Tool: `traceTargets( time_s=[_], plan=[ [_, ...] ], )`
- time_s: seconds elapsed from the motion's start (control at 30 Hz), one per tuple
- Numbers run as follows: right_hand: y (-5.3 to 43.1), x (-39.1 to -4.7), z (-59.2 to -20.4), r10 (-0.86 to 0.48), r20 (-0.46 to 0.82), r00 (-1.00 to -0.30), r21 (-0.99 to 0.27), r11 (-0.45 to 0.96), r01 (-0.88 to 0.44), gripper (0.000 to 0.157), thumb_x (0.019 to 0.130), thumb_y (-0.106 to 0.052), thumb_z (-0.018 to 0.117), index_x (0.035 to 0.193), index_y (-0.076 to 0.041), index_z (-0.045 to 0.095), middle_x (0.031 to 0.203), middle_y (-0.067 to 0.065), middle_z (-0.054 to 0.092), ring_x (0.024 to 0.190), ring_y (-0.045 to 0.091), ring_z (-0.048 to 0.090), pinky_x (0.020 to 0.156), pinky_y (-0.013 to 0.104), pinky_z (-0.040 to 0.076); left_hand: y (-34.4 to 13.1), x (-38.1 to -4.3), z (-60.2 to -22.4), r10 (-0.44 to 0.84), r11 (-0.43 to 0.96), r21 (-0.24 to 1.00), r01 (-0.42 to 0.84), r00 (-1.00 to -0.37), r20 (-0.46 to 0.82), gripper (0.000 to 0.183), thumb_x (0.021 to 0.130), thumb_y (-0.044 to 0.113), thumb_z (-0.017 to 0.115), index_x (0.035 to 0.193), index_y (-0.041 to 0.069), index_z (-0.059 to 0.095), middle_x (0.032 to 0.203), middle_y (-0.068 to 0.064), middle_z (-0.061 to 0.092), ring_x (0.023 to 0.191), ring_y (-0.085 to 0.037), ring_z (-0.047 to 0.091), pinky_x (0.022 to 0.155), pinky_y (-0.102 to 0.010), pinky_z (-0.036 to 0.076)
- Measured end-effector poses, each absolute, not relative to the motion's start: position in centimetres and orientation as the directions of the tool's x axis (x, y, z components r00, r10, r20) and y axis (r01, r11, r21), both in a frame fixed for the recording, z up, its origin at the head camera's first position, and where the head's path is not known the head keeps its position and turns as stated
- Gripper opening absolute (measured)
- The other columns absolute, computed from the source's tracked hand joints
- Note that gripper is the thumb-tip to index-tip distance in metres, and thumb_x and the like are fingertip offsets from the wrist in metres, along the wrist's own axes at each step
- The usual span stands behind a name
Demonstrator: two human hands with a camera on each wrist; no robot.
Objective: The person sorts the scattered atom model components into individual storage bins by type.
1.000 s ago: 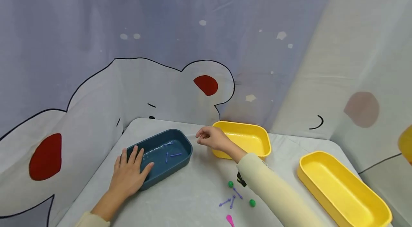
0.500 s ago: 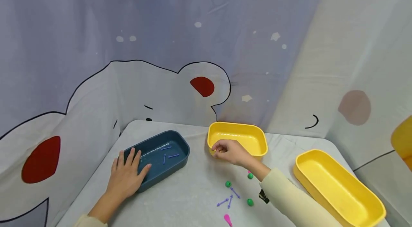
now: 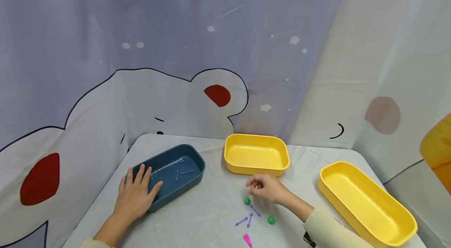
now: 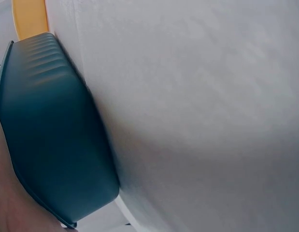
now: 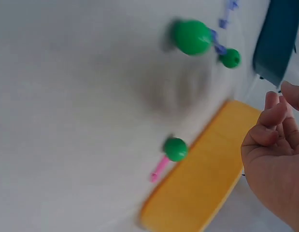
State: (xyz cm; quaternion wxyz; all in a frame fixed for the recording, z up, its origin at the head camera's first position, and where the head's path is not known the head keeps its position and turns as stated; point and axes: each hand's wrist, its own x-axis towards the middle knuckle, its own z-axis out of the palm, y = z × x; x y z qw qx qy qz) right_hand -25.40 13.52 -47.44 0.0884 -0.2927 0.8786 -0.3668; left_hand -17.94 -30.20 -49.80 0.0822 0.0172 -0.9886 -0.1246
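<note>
My left hand (image 3: pixel 134 197) rests on the near left end of a dark blue tray (image 3: pixel 183 190), fingers spread over its rim. Three small purple sticks (image 3: pixel 187 172) lie inside that tray. My right hand (image 3: pixel 269 189) hovers above the table in front of the yellow tray, fingers loosely bent, with nothing visible in them. Below it are a green bead (image 3: pixel 248 201), another green bead (image 3: pixel 271 220), three purple sticks (image 3: pixel 241 221) with knobbed ends and a pink teardrop-shaped piece (image 3: pixel 248 239). The right wrist view also shows a green bead (image 5: pixel 175 149) beside a pink stick (image 5: pixel 160 169), hidden in the head view.
A yellow tray (image 3: pixel 257 170) stands at the back middle of the white-covered table (image 3: pixel 197 224). A longer yellow tray (image 3: pixel 352 209) lies along the right side. Printed cloth hangs behind and at both sides. A yellow object (image 3: pixel 437 146) shows at the right edge.
My right hand has drawn back from beside the blue tray, passing the back yellow tray, toward the loose pieces at right. The left hand stays on the blue tray. The head view has shifted slightly.
</note>
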Motion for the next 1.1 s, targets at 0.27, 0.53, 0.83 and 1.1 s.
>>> traceTargets(
  time_s=[0.27, 0.53, 0.83, 1.1],
  plan=[
    [15.4, -24.2, -48.9, -0.575, 0.037, -0.817, -0.696, 0.572, -0.434, 0.007, 0.089, -0.010, 0.076, 0.095, -0.009, 0.071, 0.078, -0.010, 0.061, 0.068, 0.002, 0.050, 0.061, 0.019, 0.043, -30.1, -18.0, -49.8, -0.057, 0.968, 0.252, -0.019, -0.988, 0.144, 0.086, 0.102, 0.065, 0.038, 0.156, -0.001, 0.033, 0.162, -0.031, 0.023, 0.146, -0.061, 0.007, 0.114, -0.074, 0.007],
    [16.9, -23.0, -49.9, -0.559, -0.015, -0.829, -0.695, 0.602, -0.393, 0.010, 0.086, -0.018, 0.080, 0.091, -0.015, 0.071, 0.078, -0.011, 0.061, 0.069, 0.000, 0.052, 0.063, 0.019, 0.044, -30.1, -17.9, -49.9, -0.053, 0.970, 0.242, -0.017, -0.988, 0.146, 0.087, 0.102, 0.067, 0.036, 0.156, -0.001, 0.033, 0.161, -0.031, 0.024, 0.146, -0.061, 0.007, 0.114, -0.074, 0.007],
    [16.9, -22.1, -50.2, -0.575, -0.063, -0.816, -0.716, 0.596, -0.365, 0.012, 0.085, -0.018, 0.081, 0.092, -0.014, 0.072, 0.079, -0.010, 0.063, 0.070, 0.002, 0.053, 0.064, 0.021, 0.044, -30.1, -17.9, -49.7, -0.057, 0.970, 0.240, -0.023, -0.989, 0.136, 0.088, 0.101, 0.067, 0.036, 0.156, -0.001, 0.033, 0.161, -0.031, 0.023, 0.146, -0.061, 0.007, 0.114, -0.074, 0.007],
    [16.9, -21.9, -51.0, -0.576, -0.040, -0.817, -0.693, 0.605, -0.393, 0.017, 0.080, -0.022, 0.086, 0.086, -0.015, 0.072, 0.080, -0.010, 0.061, 0.075, 0.002, 0.052, 0.068, 0.021, 0.044, -30.1, -17.8, -49.8, -0.053, 0.971, 0.240, -0.020, -0.990, 0.134, 0.086, 0.102, 0.066, 0.038, 0.156, -0.001, 0.033, 0.161, -0.031, 0.023, 0.146, -0.061, 0.007, 0.113, -0.074, 0.007]
  ],
)
